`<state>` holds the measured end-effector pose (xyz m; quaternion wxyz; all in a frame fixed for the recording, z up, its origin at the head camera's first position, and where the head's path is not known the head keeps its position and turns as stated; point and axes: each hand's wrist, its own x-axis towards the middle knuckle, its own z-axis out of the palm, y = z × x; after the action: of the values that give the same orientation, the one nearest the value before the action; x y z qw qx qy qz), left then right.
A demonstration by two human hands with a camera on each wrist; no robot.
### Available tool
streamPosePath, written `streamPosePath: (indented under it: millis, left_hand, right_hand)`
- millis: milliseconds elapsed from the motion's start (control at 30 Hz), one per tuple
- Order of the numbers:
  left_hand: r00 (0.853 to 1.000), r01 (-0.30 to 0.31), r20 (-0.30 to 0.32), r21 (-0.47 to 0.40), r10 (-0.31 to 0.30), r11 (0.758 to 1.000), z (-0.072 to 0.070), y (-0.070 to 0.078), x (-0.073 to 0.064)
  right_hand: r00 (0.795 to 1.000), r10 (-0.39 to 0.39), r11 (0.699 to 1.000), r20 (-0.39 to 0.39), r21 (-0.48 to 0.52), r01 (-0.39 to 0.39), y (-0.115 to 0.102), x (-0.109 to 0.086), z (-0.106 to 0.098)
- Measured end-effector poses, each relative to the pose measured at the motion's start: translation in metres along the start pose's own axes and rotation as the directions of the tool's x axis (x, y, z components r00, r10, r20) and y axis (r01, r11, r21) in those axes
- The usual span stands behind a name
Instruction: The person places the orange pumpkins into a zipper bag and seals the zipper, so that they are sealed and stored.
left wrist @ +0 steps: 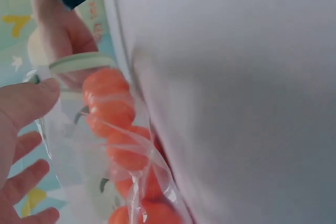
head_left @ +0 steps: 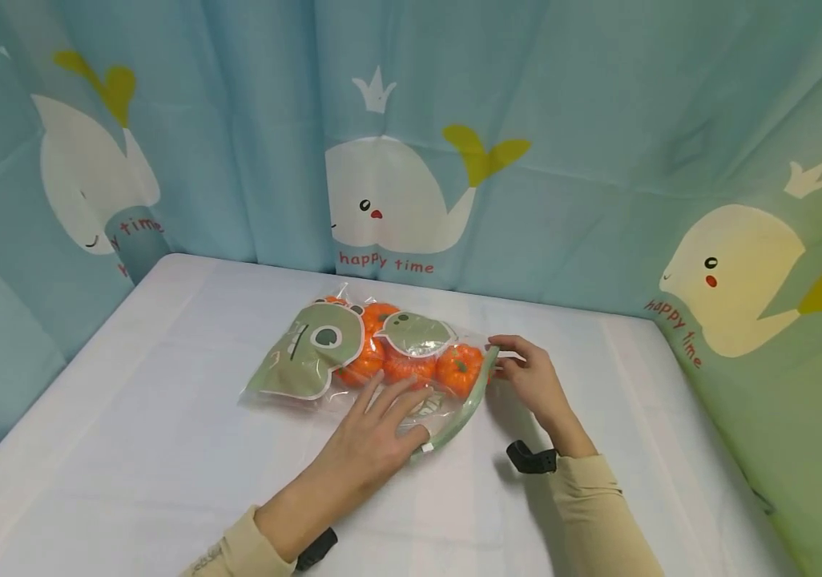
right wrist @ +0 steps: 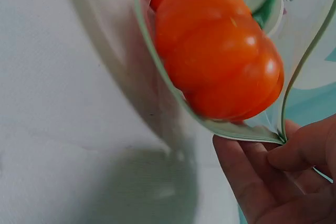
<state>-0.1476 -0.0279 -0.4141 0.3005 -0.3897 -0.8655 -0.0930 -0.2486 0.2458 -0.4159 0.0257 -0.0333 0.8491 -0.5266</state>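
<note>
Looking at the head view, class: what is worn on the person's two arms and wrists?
Both arms wear long beige sleeves, left sleeve and right sleeve. A small black device sits at each wrist: the left wrist device and the right wrist device. Both hands are bare.

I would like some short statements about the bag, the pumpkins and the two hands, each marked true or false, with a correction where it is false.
1. The left hand lies flat on the clear bag with straight fingers. True.
2. The right hand rests on the table, away from the bag. False: it pinches the corner of the bag's green zip edge.
3. The bag holds small orange pumpkins. True.
4. The pumpkins lie loose on the white table beside the bag. False: they are inside the bag.
5. The bag stands upright. False: it lies flat on the table.
</note>
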Motion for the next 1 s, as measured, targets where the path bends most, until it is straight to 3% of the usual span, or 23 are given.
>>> streamPosePath:
  millis: [167, 400, 700, 1000]
  left_hand:
    - [0.995, -0.021, -0.101, -0.052, 0.016, 0.998, -0.010, -0.006, 0.008]
    - [0.971, -0.061, -0.239, -0.127, 0.029, 0.990, -0.024, -0.013, 0.019]
    - [0.969, -0.020, -0.245, -0.247, -0.043, 0.969, -0.048, -0.021, 0.027]
    - [0.947, -0.015, -0.307, -0.343, -0.097, 0.939, -0.072, -0.032, 0.039]
  right_hand:
    - [0.999, -0.036, 0.999, -0.013, 0.034, 0.037, -0.005, -0.003, -0.008]
    - [0.994, -0.093, 0.996, -0.049, -0.020, 0.092, -0.009, -0.008, -0.018]
    - [0.968, -0.221, 0.971, -0.121, -0.117, 0.207, -0.015, -0.016, -0.030]
    - [0.920, -0.354, 0.934, -0.171, -0.121, 0.337, -0.030, -0.023, -0.043]
